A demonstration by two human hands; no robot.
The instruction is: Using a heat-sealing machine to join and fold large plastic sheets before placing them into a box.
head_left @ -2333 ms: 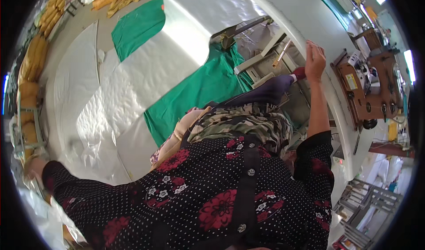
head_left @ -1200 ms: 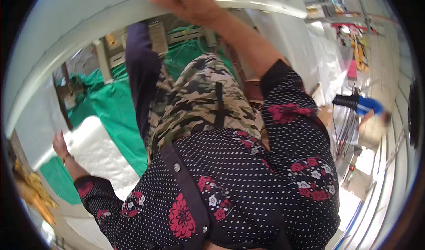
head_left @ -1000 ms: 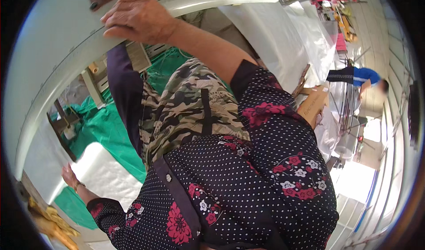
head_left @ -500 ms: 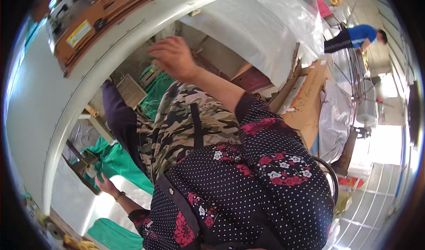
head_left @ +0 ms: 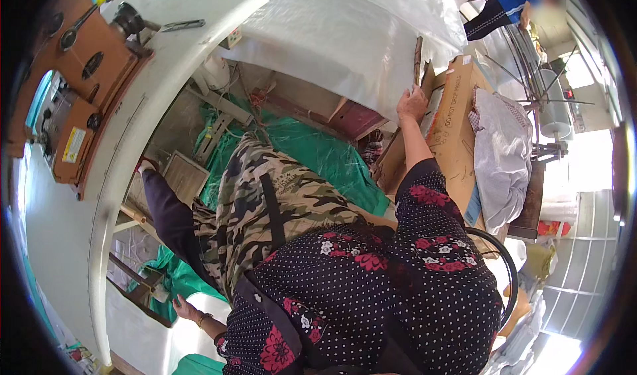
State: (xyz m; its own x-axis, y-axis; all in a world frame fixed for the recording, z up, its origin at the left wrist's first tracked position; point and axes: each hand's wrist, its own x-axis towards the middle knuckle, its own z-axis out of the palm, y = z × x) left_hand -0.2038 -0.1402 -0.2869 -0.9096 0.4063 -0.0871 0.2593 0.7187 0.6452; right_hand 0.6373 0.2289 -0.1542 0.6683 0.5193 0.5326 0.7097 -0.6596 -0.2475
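My right hand reaches to the near side edge of a tall open cardboard box. Its fingers are bent over the edge, below a narrow brown strip that looks like a torn flap. What lies inside the box is mostly hidden. Low on the left, my left hand has its fingers apart and holds nothing. It is near the green sheeting beneath the table edge. A brown sewing machine stands on the white table, with small thread snips beside it.
A grey-white cloth drapes over the right side of the box. Whitish plastic sheeting spreads beyond. Green sheeting lies past my knees. A person in a blue top bends over metal rods at the upper right.
My right hand has swung right, from over my lap to the box edge. My left hand stays low with its fingers apart. The view has shifted, showing more of the sewing machine.
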